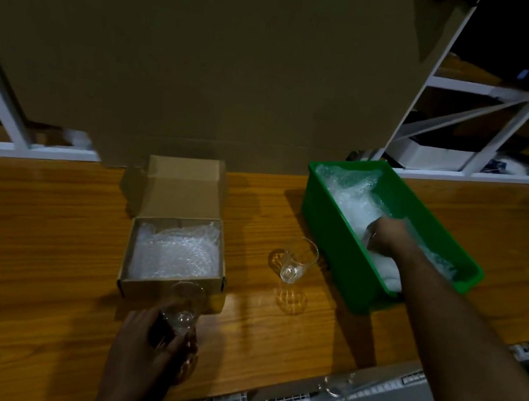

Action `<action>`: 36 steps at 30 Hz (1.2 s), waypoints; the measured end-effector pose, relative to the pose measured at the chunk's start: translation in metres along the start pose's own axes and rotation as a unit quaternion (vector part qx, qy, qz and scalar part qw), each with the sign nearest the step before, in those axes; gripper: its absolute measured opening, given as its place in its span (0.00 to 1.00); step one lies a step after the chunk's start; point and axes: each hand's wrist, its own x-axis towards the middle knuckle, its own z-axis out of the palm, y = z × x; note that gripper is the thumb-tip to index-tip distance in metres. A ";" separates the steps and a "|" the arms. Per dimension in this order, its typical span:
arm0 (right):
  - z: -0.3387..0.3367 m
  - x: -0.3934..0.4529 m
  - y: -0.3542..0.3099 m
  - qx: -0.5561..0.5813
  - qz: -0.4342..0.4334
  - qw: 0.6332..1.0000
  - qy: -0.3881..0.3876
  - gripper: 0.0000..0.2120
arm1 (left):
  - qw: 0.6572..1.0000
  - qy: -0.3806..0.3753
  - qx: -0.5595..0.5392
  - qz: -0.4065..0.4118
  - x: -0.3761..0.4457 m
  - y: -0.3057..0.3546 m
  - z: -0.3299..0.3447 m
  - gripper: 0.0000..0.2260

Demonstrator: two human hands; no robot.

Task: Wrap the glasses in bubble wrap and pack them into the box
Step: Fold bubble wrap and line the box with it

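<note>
Glass [183, 309] gripped by left hand [142, 351] at 7 o'clock, kept ready for wrapping. Bubble wrap [355, 211] in green bin [334, 211] at 2 o'clock pinched by right hand [385, 235], likely for pulling out. Second glass [297, 261] waits beside lined box [172, 289].

a wooden table [45, 217] with a visible grain is seen. on it an open cardboard box [169, 289], lined with bubble wrap, is set near the middle. a clear glass [297, 261] is stood upright just to its right. further right, a green plastic bin [337, 232] is placed.
</note>
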 end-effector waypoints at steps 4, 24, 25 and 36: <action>-0.007 -0.011 0.004 0.132 0.060 0.983 0.112 0.07 | 0.999 0.023 0.030 -0.019 0.000 -0.010 -0.014 0.21; 0.021 -0.204 -0.181 0.132 -0.211 0.907 0.339 0.05 | 0.987 0.113 0.042 -0.101 0.001 -0.080 -0.096 0.20; 0.038 -0.213 -0.195 0.141 -0.222 0.909 0.324 0.06 | 0.987 0.119 0.024 -0.108 0.000 -0.080 -0.099 0.23; 0.135 -0.217 -0.264 0.146 -0.262 0.944 0.135 0.17 | 0.994 0.066 0.010 0.091 -0.068 -0.047 -0.057 0.18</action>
